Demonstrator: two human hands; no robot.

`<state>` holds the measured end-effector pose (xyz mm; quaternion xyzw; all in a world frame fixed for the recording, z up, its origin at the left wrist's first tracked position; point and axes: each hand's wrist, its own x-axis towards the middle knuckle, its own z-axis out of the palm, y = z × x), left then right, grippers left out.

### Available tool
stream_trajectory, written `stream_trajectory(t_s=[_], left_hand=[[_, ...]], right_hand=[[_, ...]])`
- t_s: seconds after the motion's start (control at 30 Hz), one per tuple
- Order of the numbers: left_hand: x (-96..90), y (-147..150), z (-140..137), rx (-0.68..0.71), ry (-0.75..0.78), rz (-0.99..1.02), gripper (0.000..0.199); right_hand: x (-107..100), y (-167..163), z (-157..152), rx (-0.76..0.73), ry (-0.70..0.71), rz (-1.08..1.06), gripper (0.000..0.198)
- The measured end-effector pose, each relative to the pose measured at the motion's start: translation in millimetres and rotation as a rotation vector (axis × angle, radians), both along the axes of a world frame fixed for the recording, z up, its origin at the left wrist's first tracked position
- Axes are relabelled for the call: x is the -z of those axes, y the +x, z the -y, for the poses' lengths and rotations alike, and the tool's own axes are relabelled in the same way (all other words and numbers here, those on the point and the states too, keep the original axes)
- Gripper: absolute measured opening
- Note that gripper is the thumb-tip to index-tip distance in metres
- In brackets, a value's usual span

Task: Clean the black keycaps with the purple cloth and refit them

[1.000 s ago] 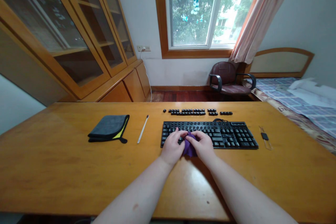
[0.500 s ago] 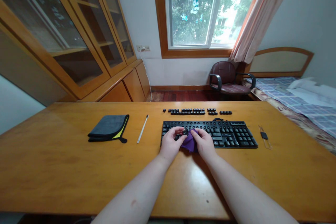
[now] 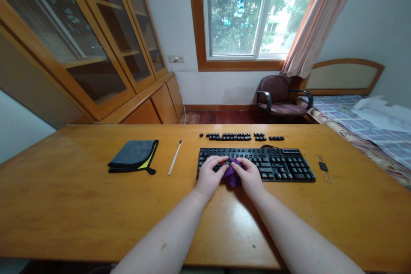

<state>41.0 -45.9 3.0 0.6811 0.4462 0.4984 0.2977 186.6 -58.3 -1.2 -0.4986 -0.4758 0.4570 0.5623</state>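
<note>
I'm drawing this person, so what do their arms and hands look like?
Both the left hand and right hand are bare, without gloves. No sleeves, watch or bracelet show on the forearms. The left one has a small mark. Some fingers are partly hidden.

The cloth (image 3: 231, 177) is purple, the keyboard (image 3: 287, 170) black, the bedsheet (image 3: 379, 126) blue-checked

Both arms are bare as far as they show. The left forearm (image 3: 171, 229), at bottom centre, is smooth and rounded, broad at the frame's lower edge and tapering to a slim wrist; a small oval mark (image 3: 163, 246) sits on it. The right forearm (image 3: 298, 227), lower right, has the same plain taper. The left hand (image 3: 208, 177) and right hand (image 3: 252, 177), mid-frame, are ungloved, softly rounded across the back.
</note>
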Motion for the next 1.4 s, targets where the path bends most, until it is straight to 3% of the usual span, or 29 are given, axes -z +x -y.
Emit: stream_trajectory(t_s=[0.53, 0.7, 0.8, 1.0, 1.1, 1.4], left_hand=[[-3.3, 0.4, 0.7, -0.001, -0.053, -0.044, 0.025], [-2.6, -4.6, 0.9, -0.081, -0.085, -0.062, 0.027], [-8.3, -14.0, -3.3, -0.143, -0.094, -0.135, 0.027], [-37.4, -36.6, -28.7, -0.121, -0.105, -0.46, 0.026], [-43.1, -43.3, -44.2, -0.143, -0.073, -0.578, 0.025], [-1.8, -55.1, -54.7, -0.141, -0.003, -0.592, 0.025]], right_hand=[[1.4, 0.1, 0.9, -0.007, 0.033, 0.071, 0.024], [-2.0, 2.4, -1.1, 0.092, 0.048, 0.096, 0.028], [-1.5, 3.2, -2.9, 0.125, 0.051, 0.088, 0.03], [-3.2, 3.2, -1.6, 0.119, 0.049, 0.087, 0.029], [-4.0, 3.0, -1.1, 0.125, 0.032, 0.07, 0.027], [-4.4, 3.6, -1.0, 0.131, 0.02, 0.075, 0.025]])
